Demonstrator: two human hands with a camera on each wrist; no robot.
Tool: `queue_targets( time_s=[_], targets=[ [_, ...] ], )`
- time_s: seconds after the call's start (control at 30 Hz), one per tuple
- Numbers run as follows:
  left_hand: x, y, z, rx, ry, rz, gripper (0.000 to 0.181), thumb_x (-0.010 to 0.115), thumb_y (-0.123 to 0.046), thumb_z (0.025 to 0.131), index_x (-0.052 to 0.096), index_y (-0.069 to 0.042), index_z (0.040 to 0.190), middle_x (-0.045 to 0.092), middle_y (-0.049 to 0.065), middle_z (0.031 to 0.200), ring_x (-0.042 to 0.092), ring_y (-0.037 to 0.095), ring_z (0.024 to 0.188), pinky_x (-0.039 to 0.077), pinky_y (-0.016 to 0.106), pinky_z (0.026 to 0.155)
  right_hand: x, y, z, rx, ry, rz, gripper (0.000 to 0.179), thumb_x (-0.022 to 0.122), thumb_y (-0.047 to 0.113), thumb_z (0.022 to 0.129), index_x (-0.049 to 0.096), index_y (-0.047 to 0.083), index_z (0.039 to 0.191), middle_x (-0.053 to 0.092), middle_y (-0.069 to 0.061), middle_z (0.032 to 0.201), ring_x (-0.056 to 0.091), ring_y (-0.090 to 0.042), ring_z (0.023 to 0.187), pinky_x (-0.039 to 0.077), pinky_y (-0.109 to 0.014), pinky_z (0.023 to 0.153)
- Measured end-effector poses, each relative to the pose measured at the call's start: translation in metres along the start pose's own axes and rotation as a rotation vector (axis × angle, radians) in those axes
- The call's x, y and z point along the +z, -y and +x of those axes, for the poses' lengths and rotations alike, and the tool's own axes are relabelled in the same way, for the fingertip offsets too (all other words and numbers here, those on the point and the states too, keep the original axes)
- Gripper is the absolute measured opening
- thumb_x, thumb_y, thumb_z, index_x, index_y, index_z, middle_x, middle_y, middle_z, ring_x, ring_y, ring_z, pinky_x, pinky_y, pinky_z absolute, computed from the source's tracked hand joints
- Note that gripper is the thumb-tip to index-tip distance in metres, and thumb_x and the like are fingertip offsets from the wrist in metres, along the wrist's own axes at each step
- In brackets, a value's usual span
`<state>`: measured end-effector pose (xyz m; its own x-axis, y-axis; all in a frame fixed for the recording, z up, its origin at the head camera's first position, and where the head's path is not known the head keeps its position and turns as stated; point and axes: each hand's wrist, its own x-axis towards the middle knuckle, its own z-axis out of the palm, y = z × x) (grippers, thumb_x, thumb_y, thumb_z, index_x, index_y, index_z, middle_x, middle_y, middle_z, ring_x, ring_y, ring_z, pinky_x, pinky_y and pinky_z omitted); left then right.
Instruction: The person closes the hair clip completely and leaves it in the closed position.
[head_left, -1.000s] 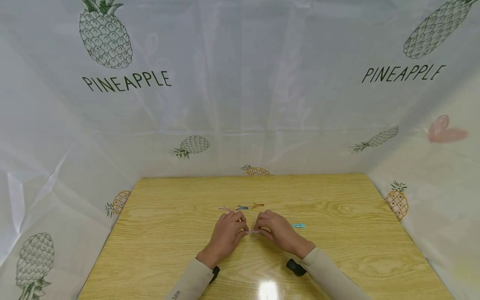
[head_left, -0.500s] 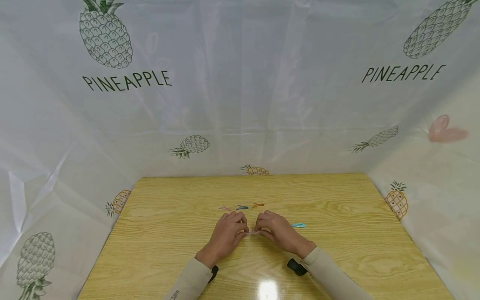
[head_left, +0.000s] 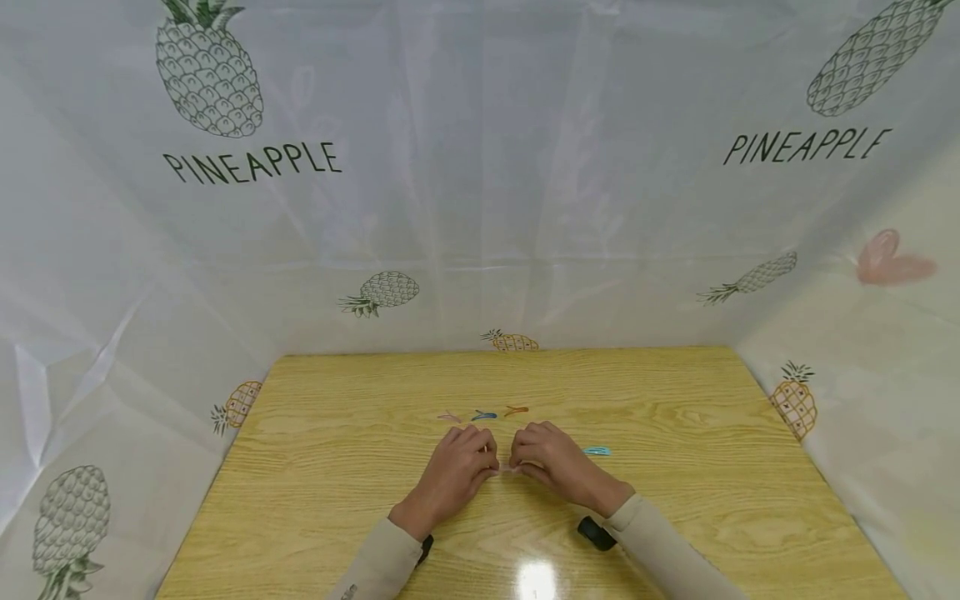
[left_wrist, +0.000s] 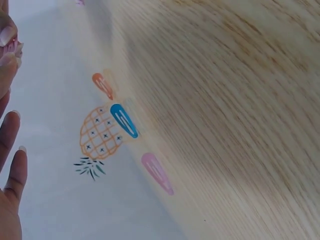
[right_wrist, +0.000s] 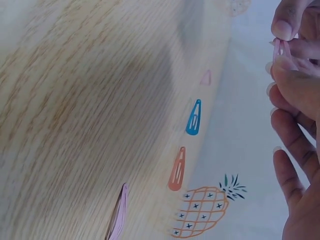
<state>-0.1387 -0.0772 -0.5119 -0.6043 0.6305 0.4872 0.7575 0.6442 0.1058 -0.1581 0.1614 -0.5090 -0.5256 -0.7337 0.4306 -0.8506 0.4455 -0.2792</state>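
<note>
The hands (head_left: pixel 551 462) hide part of the held pink clip (right_wrist: pixel 286 49). The head view cuts off 2 sleeves (head_left: pixel 381 560).

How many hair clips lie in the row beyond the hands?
3: pink teardrop clip at left, blue teardrop clip in the middle, orange teardrop clip at right.

Pink clip (right_wrist: pixel 287 49), blue clip (left_wrist: pixel 124 121), orange clip (right_wrist: pixel 176 172), yellowish wood-grained table (head_left: pixel 675 517), white pineapple-print sheet (head_left: pixel 480 192), beige sleeves (head_left: pixel 378 560).
</note>
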Motion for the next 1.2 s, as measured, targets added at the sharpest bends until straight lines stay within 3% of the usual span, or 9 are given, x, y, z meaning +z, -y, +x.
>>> queue_targets(
  time_s=[0.27, 0.6, 0.77, 1.2],
  targets=[
    [0.0017, 0.0000, -0.0015, 0.046, -0.005, 0.024, 0.010, 0.089, -0.021, 0.086, 0.079, -0.021, 0.084, 0.061, -0.009, 0.097, 0.054, 0.011, 0.087, 0.046, 0.029, 0.081, 0.0006, -0.0022, -0.0024, -0.033, -0.005, -0.005, 0.014, 0.087, 0.007, 0.086, 0.077, 0.017, 0.089, 0.065, 0.010, 0.094, 0.060, -0.009, 0.090, 0.051, -0.033, 0.086],
    [0.0047, 0.0016, -0.0039, 0.066, -0.016, -0.018, 0.010, 0.088, -0.020, 0.086, 0.079, -0.020, 0.083, 0.061, -0.008, 0.097, 0.055, 0.010, 0.087, 0.046, 0.028, 0.080, 0.0015, -0.0035, -0.0040, -0.060, 0.003, 0.031, 0.013, 0.085, 0.007, 0.087, 0.076, 0.016, 0.089, 0.065, 0.010, 0.094, 0.060, -0.008, 0.090, 0.051, -0.033, 0.087],
    [0.0061, 0.0023, -0.0048, 0.074, -0.036, -0.036, 0.011, 0.089, -0.020, 0.084, 0.078, -0.020, 0.082, 0.060, -0.008, 0.095, 0.053, 0.010, 0.085, 0.046, 0.027, 0.079, 0.0018, -0.0034, -0.0046, -0.049, 0.022, 0.037, 0.007, 0.082, 0.011, 0.092, 0.077, 0.015, 0.090, 0.065, 0.010, 0.096, 0.060, -0.008, 0.092, 0.051, -0.033, 0.085],
    [0.0012, 0.0005, -0.0061, 0.070, -0.025, -0.069, 0.011, 0.086, -0.021, 0.087, 0.076, -0.023, 0.084, 0.060, -0.009, 0.096, 0.054, 0.009, 0.087, 0.047, 0.028, 0.080, 0.0038, -0.0038, -0.0049, -0.079, 0.004, 0.038, 0.006, 0.083, 0.011, 0.091, 0.078, 0.015, 0.090, 0.066, 0.011, 0.093, 0.060, -0.007, 0.090, 0.052, -0.032, 0.088]
  ],
)
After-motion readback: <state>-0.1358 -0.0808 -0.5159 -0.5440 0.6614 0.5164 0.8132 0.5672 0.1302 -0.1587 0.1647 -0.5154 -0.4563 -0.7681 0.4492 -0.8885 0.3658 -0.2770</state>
